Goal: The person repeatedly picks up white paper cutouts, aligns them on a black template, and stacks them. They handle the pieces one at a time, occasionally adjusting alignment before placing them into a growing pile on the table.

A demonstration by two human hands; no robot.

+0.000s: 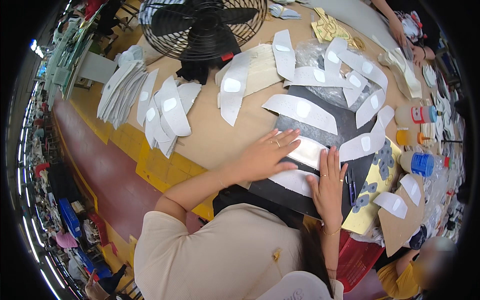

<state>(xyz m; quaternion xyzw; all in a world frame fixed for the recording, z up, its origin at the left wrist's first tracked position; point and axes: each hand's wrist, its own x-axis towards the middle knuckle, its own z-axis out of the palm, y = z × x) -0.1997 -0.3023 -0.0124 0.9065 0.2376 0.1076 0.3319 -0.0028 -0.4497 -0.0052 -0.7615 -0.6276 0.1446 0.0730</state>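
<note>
My left hand (272, 156) lies flat, fingers spread, on the left end of a white curved cut piece (306, 151) with a glossy middle. On its right end rest the outstretched fingers of my right hand (328, 184). Neither hand grips anything. Below that piece, partly between my hands, is another white piece (294, 181). A white piece with a shiny patch (303, 108) lies just beyond, across the upper edge of a grey slab (300, 127). Underneath is a black mat (270, 192). Purple-handled snips (352, 191) lie right of my right hand.
Similar pieces lie in a cluster (170, 106) at left and over clear plastic (312, 52) at the back. A caged fan (202, 22) stands far left. Bottles, one blue-capped (416, 163), line the right side. Another person's hands (398, 32) are far right; a red crate (357, 260) is near right.
</note>
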